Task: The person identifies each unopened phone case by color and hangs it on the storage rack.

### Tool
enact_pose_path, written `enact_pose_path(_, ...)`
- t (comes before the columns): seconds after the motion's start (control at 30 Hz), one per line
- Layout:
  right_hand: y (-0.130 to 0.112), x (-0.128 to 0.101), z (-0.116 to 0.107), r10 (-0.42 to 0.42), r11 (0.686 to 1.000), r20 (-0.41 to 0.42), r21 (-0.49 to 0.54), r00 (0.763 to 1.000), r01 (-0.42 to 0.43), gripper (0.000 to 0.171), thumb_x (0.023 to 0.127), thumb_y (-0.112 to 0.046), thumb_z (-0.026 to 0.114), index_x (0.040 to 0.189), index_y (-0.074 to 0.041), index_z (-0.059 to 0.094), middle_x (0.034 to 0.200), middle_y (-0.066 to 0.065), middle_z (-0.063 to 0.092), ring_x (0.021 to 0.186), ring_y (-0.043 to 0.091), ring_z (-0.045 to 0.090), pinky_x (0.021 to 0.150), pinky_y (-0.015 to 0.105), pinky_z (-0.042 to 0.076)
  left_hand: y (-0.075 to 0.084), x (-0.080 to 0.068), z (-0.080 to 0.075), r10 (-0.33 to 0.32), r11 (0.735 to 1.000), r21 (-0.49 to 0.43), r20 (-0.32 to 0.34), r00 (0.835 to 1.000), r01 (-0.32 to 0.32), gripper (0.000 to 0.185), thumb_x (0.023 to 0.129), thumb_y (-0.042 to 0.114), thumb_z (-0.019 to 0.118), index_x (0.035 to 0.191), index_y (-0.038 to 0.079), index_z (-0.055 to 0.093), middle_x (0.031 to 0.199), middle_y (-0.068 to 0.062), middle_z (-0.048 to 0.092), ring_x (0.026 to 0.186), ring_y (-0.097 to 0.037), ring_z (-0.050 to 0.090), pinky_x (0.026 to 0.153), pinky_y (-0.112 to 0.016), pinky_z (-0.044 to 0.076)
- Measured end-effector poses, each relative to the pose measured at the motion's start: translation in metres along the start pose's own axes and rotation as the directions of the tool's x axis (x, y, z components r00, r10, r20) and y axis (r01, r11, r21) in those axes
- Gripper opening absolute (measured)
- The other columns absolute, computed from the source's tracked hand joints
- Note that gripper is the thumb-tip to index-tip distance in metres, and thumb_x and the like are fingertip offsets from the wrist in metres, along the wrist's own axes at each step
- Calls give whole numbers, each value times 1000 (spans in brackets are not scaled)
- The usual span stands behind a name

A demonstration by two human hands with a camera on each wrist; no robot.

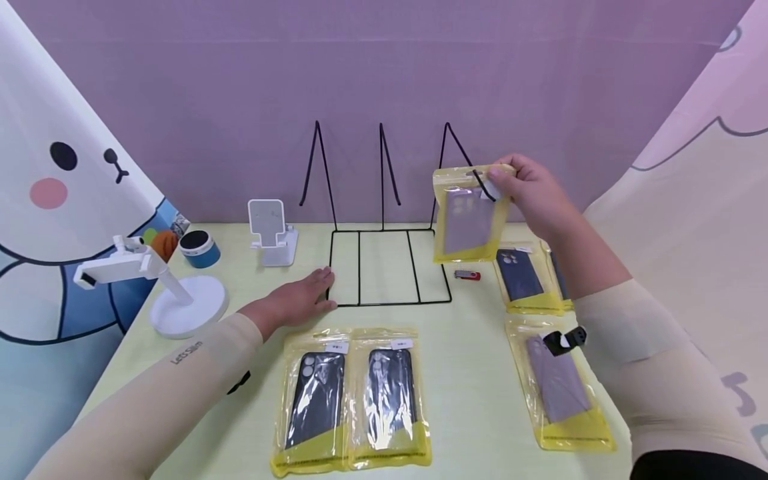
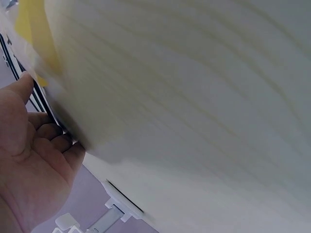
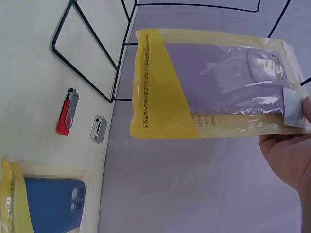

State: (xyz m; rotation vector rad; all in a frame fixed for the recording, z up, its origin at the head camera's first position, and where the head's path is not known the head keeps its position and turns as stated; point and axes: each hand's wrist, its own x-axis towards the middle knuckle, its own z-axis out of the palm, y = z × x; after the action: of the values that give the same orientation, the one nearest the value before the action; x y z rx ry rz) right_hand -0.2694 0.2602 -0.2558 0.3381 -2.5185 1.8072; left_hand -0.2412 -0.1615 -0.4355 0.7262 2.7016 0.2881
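The right hand point(image 1: 531, 193) pinches a purple phone-case pack point(image 1: 465, 223), seemingly almost hung on the wire rack point(image 1: 384, 305)'s right hook point(image 1: 461, 146), while the loosely spread left hand point(image 1: 300, 297) touches the rack's left side and its middle hook point(image 1: 390, 165) and left hook point(image 1: 308, 163) are bare.

Tight left of the right fingers point(image 1: 519, 163), roomier toward the person.
From here, the rack's right hook point(image 1: 460, 145) stands just beside them; nearer the person, a lane of bare worktop point(image 1: 468, 373) runs between bagged cases point(image 1: 390, 387); base wires point(image 1: 413, 267) edge the left fingers point(image 1: 321, 275).
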Motion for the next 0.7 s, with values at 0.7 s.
enact_pose_path(0.7,-3,59,6,49,988,-61,149,997,-39,23,96,-32,60,102,-10,58,103,0,62,93,14,58,94,37,39,7,-1,0,15,1000,13,-15,1000,-15,75,103,47,43,156,2,16,164,-16,8,151,-35,11,120,-51,21)
